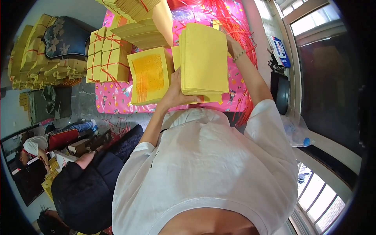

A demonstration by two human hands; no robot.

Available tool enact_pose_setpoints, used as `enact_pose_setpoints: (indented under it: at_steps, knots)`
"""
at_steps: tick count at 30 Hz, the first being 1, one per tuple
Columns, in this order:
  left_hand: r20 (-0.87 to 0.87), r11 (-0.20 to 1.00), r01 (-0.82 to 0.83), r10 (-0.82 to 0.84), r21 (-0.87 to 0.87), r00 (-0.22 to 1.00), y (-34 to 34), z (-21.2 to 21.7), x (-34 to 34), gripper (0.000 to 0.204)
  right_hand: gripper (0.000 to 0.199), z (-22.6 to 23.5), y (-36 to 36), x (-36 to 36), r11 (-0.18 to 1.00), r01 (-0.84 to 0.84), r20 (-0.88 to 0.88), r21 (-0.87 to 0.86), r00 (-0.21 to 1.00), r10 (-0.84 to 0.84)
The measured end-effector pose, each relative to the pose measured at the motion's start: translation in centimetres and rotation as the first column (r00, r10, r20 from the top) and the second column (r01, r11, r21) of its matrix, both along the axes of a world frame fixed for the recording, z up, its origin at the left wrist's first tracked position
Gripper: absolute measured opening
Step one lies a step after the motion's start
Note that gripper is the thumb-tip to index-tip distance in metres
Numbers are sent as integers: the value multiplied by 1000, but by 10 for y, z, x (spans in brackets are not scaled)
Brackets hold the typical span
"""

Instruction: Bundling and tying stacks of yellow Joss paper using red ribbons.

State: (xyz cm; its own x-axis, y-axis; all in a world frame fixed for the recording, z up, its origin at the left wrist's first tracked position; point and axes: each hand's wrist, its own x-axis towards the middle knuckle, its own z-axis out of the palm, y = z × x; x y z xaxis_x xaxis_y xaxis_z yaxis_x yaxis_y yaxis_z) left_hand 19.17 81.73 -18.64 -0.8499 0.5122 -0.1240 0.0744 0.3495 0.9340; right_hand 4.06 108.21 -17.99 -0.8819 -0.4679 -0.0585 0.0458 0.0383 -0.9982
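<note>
yellow paper stack (205, 58) gripped between left hand (176, 94) and right hand (234, 47).

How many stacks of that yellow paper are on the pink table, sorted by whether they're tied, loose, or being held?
Tied with red string: 4
Loose, with an orange-printed top sheet: 1
Held in both hands: 1
Fanned pile at the far edge: 1
Total: 7

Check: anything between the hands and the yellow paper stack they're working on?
Nothing visible. The left hand already grips the lower edge of the yellow paper stack, and the right hand touches its upper right corner. A second stack with an orange centre lies just to the left on the pink table cover, beside the held stack, not in the way.
</note>
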Motion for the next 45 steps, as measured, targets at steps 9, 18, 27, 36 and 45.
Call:
enact_pose_setpoints:
  at_steps: [9,18,27,36,45]
  knots:
    - [372,888,-184,16,421,928,-8,-1,1,135,62,-28,-15,117,768,513,187,-383,857,-479]
    - [219,924,-24,-65,383,974,-8,10,4,139,66,-14,-25,127,825,444,131,-350,895,-427]
    - [-11,991,-93,95,99,995,4,9,14,147,63,71,2,6,997,24,-18,-73,1000,-25]
    - [-433,954,-263,301,146,850,14,39,17,133,60,116,-56,-28,802,-467,375,373,866,330]
    - [-516,984,-147,179,103,838,16,40,20,115,57,132,-63,-5,838,-472,382,275,853,356]
